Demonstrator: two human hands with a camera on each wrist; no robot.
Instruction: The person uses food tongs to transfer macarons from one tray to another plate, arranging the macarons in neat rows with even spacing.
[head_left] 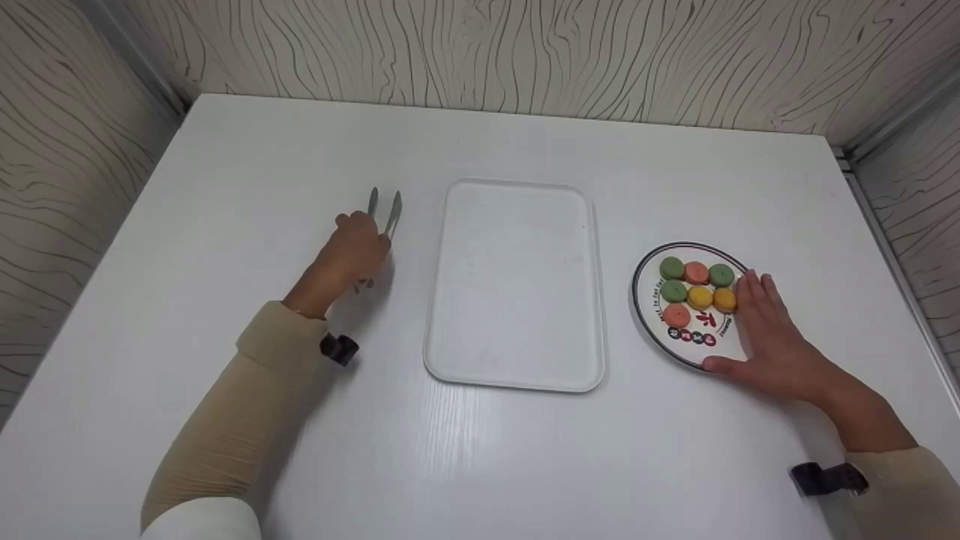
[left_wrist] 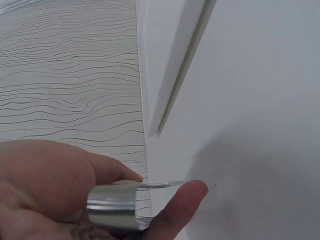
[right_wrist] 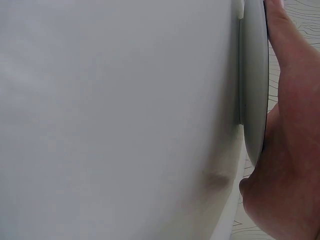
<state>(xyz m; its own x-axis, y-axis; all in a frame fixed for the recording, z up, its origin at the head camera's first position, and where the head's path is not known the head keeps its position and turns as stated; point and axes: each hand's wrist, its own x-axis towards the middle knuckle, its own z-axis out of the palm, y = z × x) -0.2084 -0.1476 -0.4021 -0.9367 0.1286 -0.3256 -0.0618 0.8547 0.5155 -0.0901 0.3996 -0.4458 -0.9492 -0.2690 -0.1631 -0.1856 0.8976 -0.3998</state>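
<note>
My left hand (head_left: 358, 251) grips metal tongs (head_left: 394, 214) left of a white tray (head_left: 517, 285). The tongs' two arms point away from me and stand apart, and their bent metal end (left_wrist: 112, 206) shows by the palm in the left wrist view. On the right, a round plate (head_left: 694, 255) with a dark rim bears several macarons (head_left: 700, 297) in green, pink-orange and yellow. My right hand (head_left: 784, 360) touches that plate's right edge with straight fingers, its thumb at the near rim. In the right wrist view the plate (right_wrist: 255, 75) appears side-on.
The rectangular tray lies flat between the hands on a white table (head_left: 517, 450). Wood-grain patterned panels (head_left: 525, 60) stand behind the table and at both sides.
</note>
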